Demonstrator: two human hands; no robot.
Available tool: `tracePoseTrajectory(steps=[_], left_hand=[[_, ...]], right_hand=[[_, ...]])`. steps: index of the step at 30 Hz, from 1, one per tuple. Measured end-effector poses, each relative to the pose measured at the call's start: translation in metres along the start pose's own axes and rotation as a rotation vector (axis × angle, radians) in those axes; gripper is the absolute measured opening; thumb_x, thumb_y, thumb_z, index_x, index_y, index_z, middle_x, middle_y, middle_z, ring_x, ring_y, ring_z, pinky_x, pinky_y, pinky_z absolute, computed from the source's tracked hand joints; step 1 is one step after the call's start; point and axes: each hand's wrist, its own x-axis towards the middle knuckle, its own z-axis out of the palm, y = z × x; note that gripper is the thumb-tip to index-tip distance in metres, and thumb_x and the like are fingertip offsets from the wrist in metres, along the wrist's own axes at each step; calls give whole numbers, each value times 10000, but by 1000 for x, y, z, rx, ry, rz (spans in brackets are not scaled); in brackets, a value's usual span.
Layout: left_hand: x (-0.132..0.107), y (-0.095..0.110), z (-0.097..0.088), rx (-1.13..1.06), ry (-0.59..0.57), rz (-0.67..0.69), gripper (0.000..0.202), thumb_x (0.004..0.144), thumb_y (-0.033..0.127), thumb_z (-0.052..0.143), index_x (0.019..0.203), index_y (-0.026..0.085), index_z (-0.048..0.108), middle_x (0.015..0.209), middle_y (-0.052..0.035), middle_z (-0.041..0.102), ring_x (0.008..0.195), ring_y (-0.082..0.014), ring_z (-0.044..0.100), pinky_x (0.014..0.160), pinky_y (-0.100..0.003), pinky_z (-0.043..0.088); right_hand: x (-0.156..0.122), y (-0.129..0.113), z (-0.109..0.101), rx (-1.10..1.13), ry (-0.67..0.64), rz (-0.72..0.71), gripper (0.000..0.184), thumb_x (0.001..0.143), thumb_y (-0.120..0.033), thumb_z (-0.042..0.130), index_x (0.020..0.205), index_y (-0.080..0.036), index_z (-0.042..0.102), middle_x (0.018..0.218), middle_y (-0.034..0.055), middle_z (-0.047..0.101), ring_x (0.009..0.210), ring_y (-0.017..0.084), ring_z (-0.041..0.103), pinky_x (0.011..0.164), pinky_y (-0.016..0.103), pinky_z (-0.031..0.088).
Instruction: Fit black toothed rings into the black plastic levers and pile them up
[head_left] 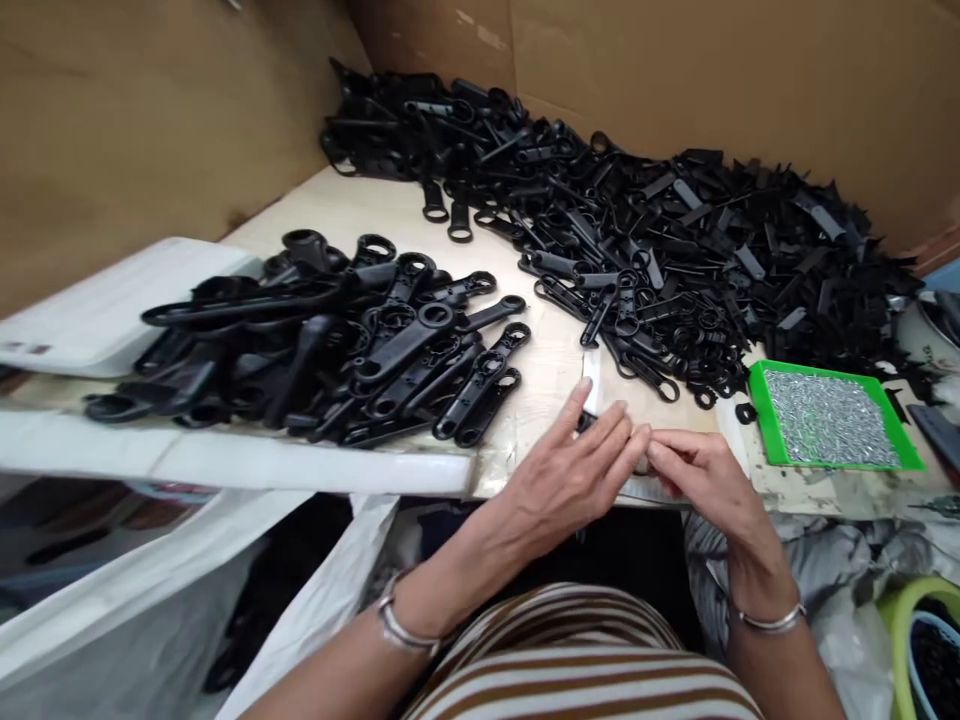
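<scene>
My left hand [574,465] is at the table's front edge, thumb apart and fingers stretched over a black plastic part [584,422]. Only a small dark piece of that part shows between thumb and forefinger; the rest is hidden. Close against those fingertips, my right hand [699,478] is closed in a pinch. What it holds is too small or too covered to make out. Just beyond the hands, a narrow white strip [592,375] lies on the table. Black ring-shaped pieces [705,397] lie near my right hand.
Black ring-ended plastic handles [405,345] are heaped at left. A larger pile of black parts [645,220] lies along the cardboard wall [720,75]. At right is a green tray [761,410] of small silvery metal pieces. White foam [300,455] edges the table's left front.
</scene>
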Motion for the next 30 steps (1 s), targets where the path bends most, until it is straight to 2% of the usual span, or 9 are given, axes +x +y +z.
tracePoseTrajectory(steps=[2, 5, 8, 11, 17, 20, 25, 27, 30], left_hand=[[2, 13, 11, -158, -15, -74, 364, 940, 39, 348, 1253, 56, 533, 1020, -127, 729, 1004, -210, 684, 1076, -494, 437], [3, 18, 15, -591, -72, -381, 365, 957, 120, 365, 1285, 106, 524, 972, -107, 733, 876, -194, 694, 820, -334, 563], [5, 18, 8, -1086, -151, -718, 310, 949, 239, 444, 1202, 144, 595, 903, -62, 721, 757, -161, 652, 676, -252, 512], [6, 18, 4, -1497, -119, -963, 296, 903, 281, 512, 1135, 137, 626, 923, -65, 700, 652, -114, 558, 603, -231, 453], [5, 17, 4, -2009, 100, -1272, 391, 705, 217, 739, 1082, 148, 667, 1098, -120, 677, 882, -176, 606, 655, -246, 460], [4, 15, 5, -2144, 123, -1323, 399, 662, 189, 788, 1046, 150, 685, 1128, -126, 674, 925, -192, 629, 741, -283, 489], [-1, 15, 8, -2167, 173, -1345, 405, 664, 212, 816, 1043, 160, 682, 1154, -115, 671, 979, -207, 654, 852, -323, 498], [-4, 16, 8, -2149, 184, -1350, 405, 677, 224, 813, 1055, 165, 679, 1159, -112, 672, 989, -205, 657, 872, -325, 495], [-8, 17, 7, -2134, 184, -1337, 411, 681, 226, 811, 1068, 170, 683, 1187, -112, 670, 1024, -211, 656, 892, -328, 495]], right_hand=[[-10, 11, -13, -149, 106, -44, 396, 984, -400, 414, 855, -162, 703, 753, 44, 695, 663, 161, 600, 644, 288, 482], [-18, 39, -35, -678, 472, -50, 298, 967, -326, 452, 1066, -174, 688, 1092, 125, 704, 998, 271, 580, 833, 400, 448], [-18, 65, -51, -1083, 473, 23, 236, 932, -239, 494, 1082, -183, 668, 1069, 135, 708, 1045, 323, 501, 801, 428, 379], [-16, 79, -59, -1198, 421, 6, 211, 912, -173, 496, 1034, -196, 666, 1009, 116, 723, 1038, 317, 477, 830, 445, 318], [-19, 79, -58, -1121, 506, -71, 267, 935, -186, 440, 982, -183, 703, 873, 111, 731, 1017, 318, 511, 919, 506, 288], [-19, 64, -47, -810, 508, -120, 285, 943, -293, 472, 995, -178, 728, 890, 115, 727, 994, 303, 558, 926, 489, 376], [3, 36, -17, -117, 69, -64, 291, 919, -376, 532, 1081, -231, 726, 1108, 70, 726, 1000, 217, 657, 888, 356, 500], [14, 35, -11, -111, 58, -46, 305, 920, -357, 514, 1093, -227, 729, 1117, 74, 730, 1026, 223, 658, 929, 381, 494], [22, 40, -13, -287, 178, -88, 315, 928, -344, 485, 1028, -211, 753, 1047, 91, 745, 1016, 250, 650, 957, 449, 477]])
